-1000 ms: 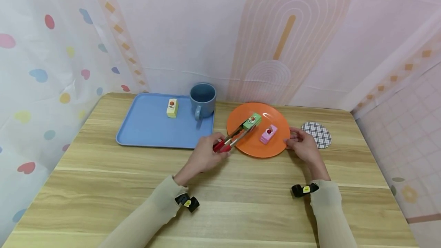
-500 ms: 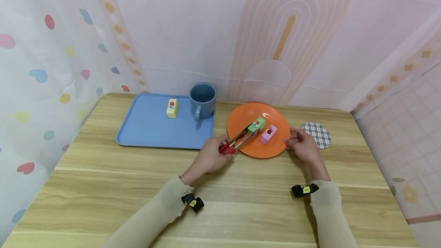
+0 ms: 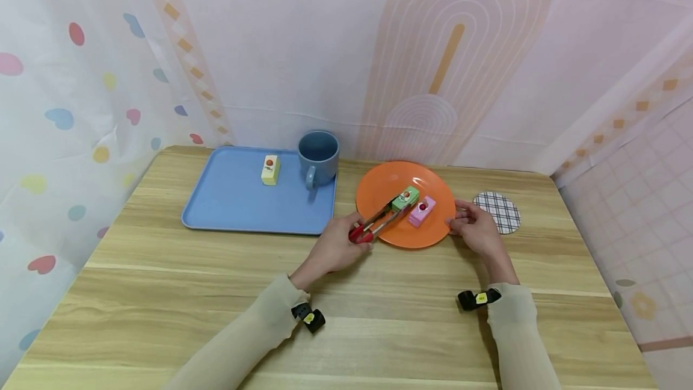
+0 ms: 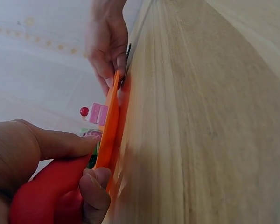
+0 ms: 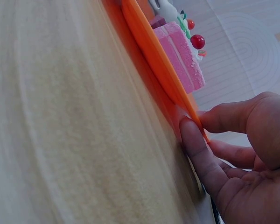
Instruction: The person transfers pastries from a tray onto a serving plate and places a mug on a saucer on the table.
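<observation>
My left hand (image 3: 337,244) grips the red-handled tongs (image 3: 385,221) over the near left part of the orange plate (image 3: 373,182). Between the tong tips is a small green cake (image 3: 405,198) with a red ball on top, on or just above the plate; which one I cannot tell. Close to its right lies a pink cake (image 3: 421,212), also topped by a red ball (image 5: 197,41). At the plate's right rim, my right hand (image 3: 476,229) pinches the edge between thumb and fingers, as the right wrist view shows. The red handle (image 4: 51,191) fills the left palm.
Left of the plate lies a blue tray (image 3: 238,197) bearing a yellow cake (image 3: 271,170) and a blue mug (image 3: 319,158) at its right end. A round checked coaster (image 3: 498,212) sits beyond the right hand. A patterned curtain (image 3: 303,47) hangs behind the table.
The left hand and tongs have shifted right and slightly nearer, and the green cake has moved with them toward the pink cake. The right hand and plate look still.
</observation>
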{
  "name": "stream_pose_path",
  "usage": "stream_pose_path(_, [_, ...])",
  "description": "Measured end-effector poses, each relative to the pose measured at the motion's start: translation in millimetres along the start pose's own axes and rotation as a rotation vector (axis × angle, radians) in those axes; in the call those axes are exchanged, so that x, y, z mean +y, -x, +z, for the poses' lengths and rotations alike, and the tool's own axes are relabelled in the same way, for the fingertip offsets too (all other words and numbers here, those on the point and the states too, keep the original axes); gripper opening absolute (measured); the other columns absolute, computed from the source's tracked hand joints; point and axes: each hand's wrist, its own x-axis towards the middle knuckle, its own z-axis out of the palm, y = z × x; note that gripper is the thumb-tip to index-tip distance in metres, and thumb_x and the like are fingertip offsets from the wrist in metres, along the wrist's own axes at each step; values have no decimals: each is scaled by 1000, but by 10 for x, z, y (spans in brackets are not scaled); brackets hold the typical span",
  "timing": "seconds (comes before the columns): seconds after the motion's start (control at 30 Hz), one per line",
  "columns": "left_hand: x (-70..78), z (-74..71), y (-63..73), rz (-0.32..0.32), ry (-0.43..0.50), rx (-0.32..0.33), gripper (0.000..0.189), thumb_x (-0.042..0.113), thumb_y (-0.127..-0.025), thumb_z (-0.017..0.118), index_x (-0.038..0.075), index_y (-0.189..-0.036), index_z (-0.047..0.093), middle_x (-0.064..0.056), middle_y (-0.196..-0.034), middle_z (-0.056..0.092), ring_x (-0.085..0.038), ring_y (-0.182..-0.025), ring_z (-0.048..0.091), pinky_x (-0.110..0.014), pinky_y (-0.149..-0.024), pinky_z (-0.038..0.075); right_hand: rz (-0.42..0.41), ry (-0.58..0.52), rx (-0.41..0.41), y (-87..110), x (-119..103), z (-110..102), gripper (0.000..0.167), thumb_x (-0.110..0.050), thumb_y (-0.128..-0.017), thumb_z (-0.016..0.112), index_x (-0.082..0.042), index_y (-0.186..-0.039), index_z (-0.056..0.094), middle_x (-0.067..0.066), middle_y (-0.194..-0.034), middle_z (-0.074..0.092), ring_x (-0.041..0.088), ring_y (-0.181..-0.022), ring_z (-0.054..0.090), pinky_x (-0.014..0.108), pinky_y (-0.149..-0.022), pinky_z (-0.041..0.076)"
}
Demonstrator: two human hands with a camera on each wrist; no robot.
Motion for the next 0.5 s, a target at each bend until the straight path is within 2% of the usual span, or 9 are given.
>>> stream_pose_path(0.37, [16,41,-35,2,-40,7,31,17,-84,83,10,-109,66,-4,-87,64,-19,-78,55,-30,-62,42,26,-9,3,14,-19,2,60,-9,-99,66,-6,-153,43,16,-125,57,15,-98,61,19,-80,59])
stream_pose_path(0.5, [39,37,-36,6,-33,8,32,16,-84,83,9,-111,66,-4,-84,63,-19,-76,54,-29,-60,39,31,-6,3,10,-19,1,59,-10,-99,66,-6,-154,43,17,-126,57,16,-99,61,19,-80,59])
